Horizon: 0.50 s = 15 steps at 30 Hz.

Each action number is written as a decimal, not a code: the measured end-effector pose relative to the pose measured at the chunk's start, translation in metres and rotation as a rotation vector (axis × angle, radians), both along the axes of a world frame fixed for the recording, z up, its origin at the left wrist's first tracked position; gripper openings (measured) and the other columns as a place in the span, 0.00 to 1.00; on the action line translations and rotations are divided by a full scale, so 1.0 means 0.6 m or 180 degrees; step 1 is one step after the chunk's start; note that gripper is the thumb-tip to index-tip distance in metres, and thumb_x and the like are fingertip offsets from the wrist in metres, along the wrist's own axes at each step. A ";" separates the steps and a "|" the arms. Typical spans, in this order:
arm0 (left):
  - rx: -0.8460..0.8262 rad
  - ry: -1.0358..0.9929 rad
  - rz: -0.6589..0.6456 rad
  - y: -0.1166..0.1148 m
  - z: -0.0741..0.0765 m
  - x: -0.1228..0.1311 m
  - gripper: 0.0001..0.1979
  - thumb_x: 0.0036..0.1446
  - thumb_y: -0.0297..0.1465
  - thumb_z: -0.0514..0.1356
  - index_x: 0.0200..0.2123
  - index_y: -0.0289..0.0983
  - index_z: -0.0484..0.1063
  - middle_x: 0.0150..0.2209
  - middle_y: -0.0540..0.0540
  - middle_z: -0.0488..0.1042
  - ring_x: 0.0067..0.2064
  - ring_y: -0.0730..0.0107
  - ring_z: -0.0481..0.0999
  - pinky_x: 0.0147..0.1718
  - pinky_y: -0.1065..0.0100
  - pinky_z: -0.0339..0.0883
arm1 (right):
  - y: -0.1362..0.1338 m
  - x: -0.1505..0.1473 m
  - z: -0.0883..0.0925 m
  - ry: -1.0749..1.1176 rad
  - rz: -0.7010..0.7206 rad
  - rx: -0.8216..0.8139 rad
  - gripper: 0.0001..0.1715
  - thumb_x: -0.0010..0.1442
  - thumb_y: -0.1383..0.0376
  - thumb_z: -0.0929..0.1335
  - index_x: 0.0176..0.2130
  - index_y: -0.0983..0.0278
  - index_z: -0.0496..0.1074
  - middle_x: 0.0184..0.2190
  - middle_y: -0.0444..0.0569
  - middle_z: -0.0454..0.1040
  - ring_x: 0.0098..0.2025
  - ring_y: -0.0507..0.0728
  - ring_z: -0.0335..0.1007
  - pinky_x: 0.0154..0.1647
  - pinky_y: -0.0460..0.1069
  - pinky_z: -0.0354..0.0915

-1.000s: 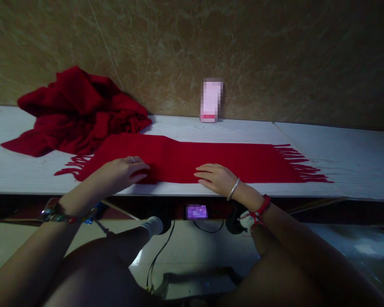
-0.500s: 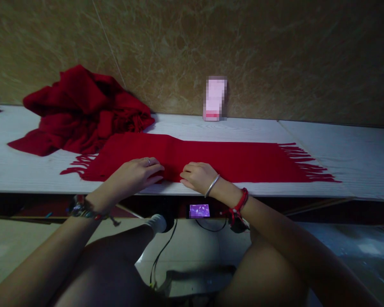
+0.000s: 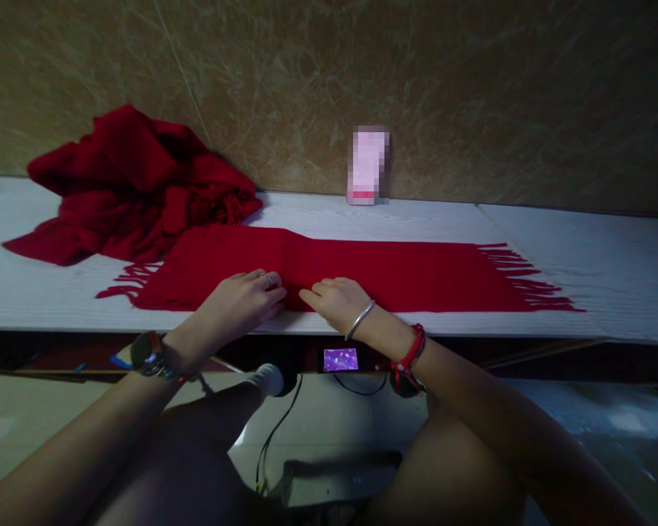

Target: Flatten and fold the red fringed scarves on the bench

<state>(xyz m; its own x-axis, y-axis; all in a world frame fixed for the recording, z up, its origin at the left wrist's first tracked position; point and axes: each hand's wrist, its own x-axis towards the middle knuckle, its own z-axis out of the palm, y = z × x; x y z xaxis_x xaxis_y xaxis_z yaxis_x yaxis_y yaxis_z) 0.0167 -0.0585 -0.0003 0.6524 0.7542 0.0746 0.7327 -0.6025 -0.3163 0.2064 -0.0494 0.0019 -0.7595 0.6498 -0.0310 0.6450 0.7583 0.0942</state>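
Observation:
A red scarf (image 3: 417,274) with fringed ends lies flat and lengthwise along the white table. Near its front edge, left of the middle, my left hand (image 3: 255,294) rests with its fingers bent and closed on the fabric. Just to the right, my right hand (image 3: 334,299) pinches the same front edge, its fingertips close to those of my left hand. A slight crease runs across the scarf between the hands. A crumpled red cloth (image 3: 137,190) is heaped behind the scarf's left end, against its back edge.
A pink object, blurred out, (image 3: 367,166) leans on the brown marbled wall (image 3: 471,95) behind the white table (image 3: 625,270). Below the table's front edge, a lit phone screen (image 3: 341,359) and a black cable (image 3: 278,427) show near my legs.
My left hand has moved slightly right along the scarf's front edge, and my right hand slightly left, so the gap between them is smaller. The scarf's left end has shifted a little left.

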 end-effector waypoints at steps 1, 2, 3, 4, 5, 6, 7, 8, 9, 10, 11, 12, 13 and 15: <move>0.0028 -0.0004 -0.0003 -0.001 0.000 0.001 0.09 0.58 0.30 0.56 0.37 0.36 0.76 0.37 0.42 0.75 0.36 0.63 0.74 0.31 0.67 0.68 | -0.001 0.002 0.001 0.0001 -0.0013 -0.0004 0.19 0.65 0.71 0.56 0.50 0.66 0.69 0.40 0.55 0.77 0.44 0.56 0.70 0.36 0.49 0.61; 0.0048 -0.0005 -0.0008 -0.001 0.000 0.001 0.09 0.58 0.30 0.55 0.36 0.36 0.76 0.36 0.43 0.75 0.35 0.65 0.74 0.30 0.68 0.67 | -0.002 0.004 0.001 0.0006 -0.0032 -0.0006 0.19 0.66 0.72 0.56 0.51 0.65 0.69 0.40 0.55 0.77 0.44 0.56 0.70 0.37 0.49 0.61; 0.0060 0.0003 -0.0010 -0.001 0.001 0.001 0.09 0.58 0.30 0.55 0.35 0.36 0.76 0.35 0.43 0.75 0.34 0.66 0.74 0.29 0.69 0.66 | -0.002 0.006 0.000 0.0022 -0.0054 -0.0006 0.19 0.66 0.71 0.56 0.51 0.65 0.68 0.41 0.55 0.76 0.44 0.56 0.70 0.37 0.49 0.61; 0.0072 0.0011 -0.0007 -0.001 0.001 0.001 0.10 0.59 0.29 0.54 0.34 0.36 0.75 0.34 0.44 0.75 0.33 0.68 0.73 0.27 0.71 0.65 | -0.002 0.008 -0.001 0.0048 -0.0077 -0.0008 0.19 0.66 0.71 0.56 0.51 0.65 0.68 0.41 0.55 0.76 0.45 0.56 0.70 0.38 0.50 0.62; 0.0087 0.0010 -0.0003 -0.001 0.002 0.000 0.11 0.59 0.29 0.53 0.33 0.36 0.75 0.33 0.44 0.74 0.31 0.69 0.72 0.26 0.71 0.64 | -0.002 0.010 -0.003 0.0086 -0.0097 -0.0017 0.18 0.66 0.71 0.57 0.50 0.66 0.69 0.41 0.55 0.76 0.45 0.56 0.70 0.38 0.49 0.62; 0.0104 -0.0006 -0.0003 -0.002 0.003 -0.001 0.12 0.59 0.28 0.52 0.32 0.36 0.75 0.33 0.44 0.74 0.30 0.70 0.72 0.26 0.72 0.64 | -0.002 0.011 -0.005 0.0135 -0.0118 -0.0035 0.17 0.66 0.70 0.57 0.49 0.66 0.70 0.41 0.55 0.76 0.45 0.56 0.70 0.39 0.49 0.61; 0.0115 -0.0030 -0.0010 -0.002 0.005 -0.002 0.12 0.59 0.28 0.51 0.32 0.36 0.75 0.33 0.44 0.74 0.30 0.70 0.72 0.25 0.72 0.63 | -0.001 0.013 -0.008 0.0194 -0.0145 -0.0069 0.16 0.65 0.70 0.58 0.47 0.66 0.71 0.40 0.55 0.76 0.45 0.56 0.70 0.39 0.49 0.61; 0.0115 -0.0057 -0.0029 -0.003 0.006 -0.004 0.13 0.59 0.27 0.50 0.32 0.36 0.74 0.33 0.44 0.74 0.29 0.70 0.71 0.25 0.72 0.63 | 0.000 0.015 -0.010 0.0267 -0.0180 -0.0123 0.15 0.65 0.70 0.59 0.46 0.67 0.72 0.40 0.55 0.76 0.45 0.56 0.70 0.40 0.49 0.61; 0.0106 -0.0089 -0.0049 -0.004 0.008 -0.006 0.13 0.59 0.27 0.49 0.33 0.36 0.75 0.33 0.44 0.74 0.29 0.69 0.72 0.25 0.71 0.64 | 0.000 0.017 -0.012 0.0355 -0.0233 -0.0192 0.14 0.64 0.70 0.60 0.44 0.67 0.73 0.39 0.55 0.76 0.44 0.56 0.70 0.40 0.48 0.61; 0.0085 -0.0128 -0.0066 -0.005 0.009 -0.008 0.14 0.59 0.27 0.49 0.34 0.36 0.74 0.33 0.44 0.74 0.30 0.69 0.72 0.25 0.71 0.64 | 0.001 0.018 -0.014 0.0460 -0.0301 -0.0272 0.13 0.64 0.70 0.61 0.43 0.67 0.73 0.39 0.55 0.76 0.44 0.56 0.70 0.41 0.48 0.61; 0.0058 -0.0178 -0.0073 -0.006 0.011 -0.010 0.14 0.59 0.27 0.48 0.34 0.36 0.74 0.33 0.44 0.74 0.30 0.68 0.72 0.25 0.70 0.64 | 0.002 0.020 -0.016 0.0579 -0.0382 -0.0355 0.13 0.63 0.71 0.61 0.43 0.68 0.73 0.40 0.55 0.76 0.43 0.56 0.70 0.40 0.48 0.61; 0.0034 -0.0242 -0.0071 -0.007 0.012 -0.012 0.14 0.59 0.27 0.48 0.34 0.36 0.74 0.32 0.44 0.74 0.30 0.68 0.71 0.25 0.70 0.64 | 0.002 0.021 -0.017 0.0706 -0.0467 -0.0432 0.13 0.63 0.71 0.61 0.43 0.68 0.73 0.40 0.55 0.76 0.42 0.55 0.70 0.40 0.48 0.61; 0.0029 -0.0323 -0.0071 -0.008 0.014 -0.015 0.14 0.59 0.27 0.48 0.33 0.36 0.74 0.31 0.44 0.73 0.30 0.68 0.71 0.26 0.70 0.64 | 0.003 0.022 -0.019 0.0835 -0.0543 -0.0495 0.13 0.63 0.71 0.61 0.43 0.69 0.73 0.40 0.55 0.75 0.42 0.55 0.70 0.40 0.48 0.61; 0.0060 -0.0494 -0.0103 -0.010 0.015 -0.020 0.14 0.60 0.27 0.48 0.32 0.36 0.74 0.31 0.44 0.73 0.30 0.69 0.71 0.27 0.70 0.64 | 0.005 0.025 -0.022 0.1078 -0.0613 -0.0568 0.13 0.63 0.71 0.61 0.43 0.69 0.72 0.40 0.54 0.75 0.41 0.55 0.69 0.39 0.48 0.61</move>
